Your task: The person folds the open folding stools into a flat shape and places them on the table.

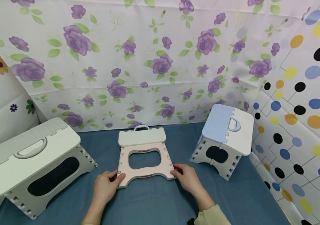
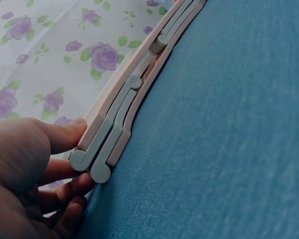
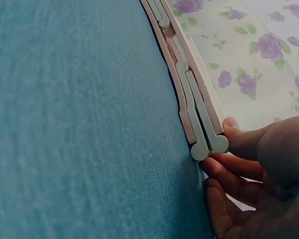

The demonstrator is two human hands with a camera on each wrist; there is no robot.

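A folding stool (image 1: 144, 172), folded flat, lies on the blue cloth in the middle of the head view. Its large panel is pink with an oval opening, and a pale strip with a handle runs along the far side. My left hand (image 1: 105, 186) grips its near left corner, thumb on top and fingers at the edge. At the near right corner my right hand (image 1: 187, 177) pinches it the same way. Both wrist views show the stool's edge (image 2: 105, 119) with pale hinged legs (image 3: 194, 107) stacked between pink panels.
To the left stands a long white folding stool (image 1: 33, 156), unfolded. A blue and white folding stool (image 1: 219, 125) stands unfolded at the right. Blue cloth (image 1: 154, 203) covers the surface. Behind hangs a flowered sheet (image 1: 143, 62); a dotted sheet (image 1: 303, 125) hangs at the right.
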